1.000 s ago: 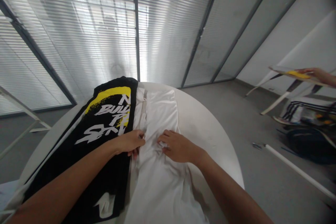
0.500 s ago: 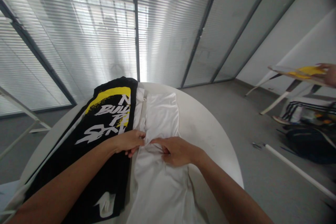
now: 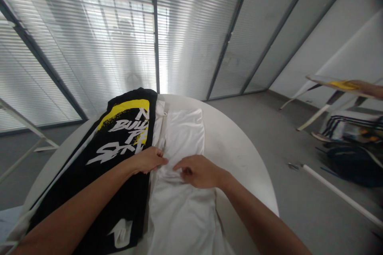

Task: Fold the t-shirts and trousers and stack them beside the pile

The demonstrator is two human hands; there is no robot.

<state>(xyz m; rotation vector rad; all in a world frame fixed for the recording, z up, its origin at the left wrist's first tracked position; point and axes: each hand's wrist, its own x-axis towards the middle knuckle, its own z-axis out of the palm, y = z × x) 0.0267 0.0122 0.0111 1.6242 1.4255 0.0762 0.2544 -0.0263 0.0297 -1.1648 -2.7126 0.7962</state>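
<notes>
A white garment (image 3: 184, 135) lies in a long strip with wrinkles on the round table. My left hand (image 3: 151, 159) is closed in a pinch at its left edge, fingertips on the fabric. Over the middle of the cloth, my right hand (image 3: 200, 171) has its index finger stretched out, touching or just above the fabric; its other fingers curl loosely and the thumb is partly hidden. Left of the strip is a folded black garment (image 3: 119, 183) with yellow and white lettering, under my left forearm. More white fabric (image 3: 158, 121) shows between the two.
The round white table (image 3: 239, 159) stands before a glass wall with blinds (image 3: 191, 40). At the right, another person's hand (image 3: 369, 87) is on yellow cloth (image 3: 344, 85) on a second table. A dark bag (image 3: 353, 163) and a white pole (image 3: 341, 191) are on the floor.
My right index finger has straightened and the fold beneath it has loosened and flattened. The cloth's far end has shifted slightly toward me. The other person's hand has moved left over the yellow cloth.
</notes>
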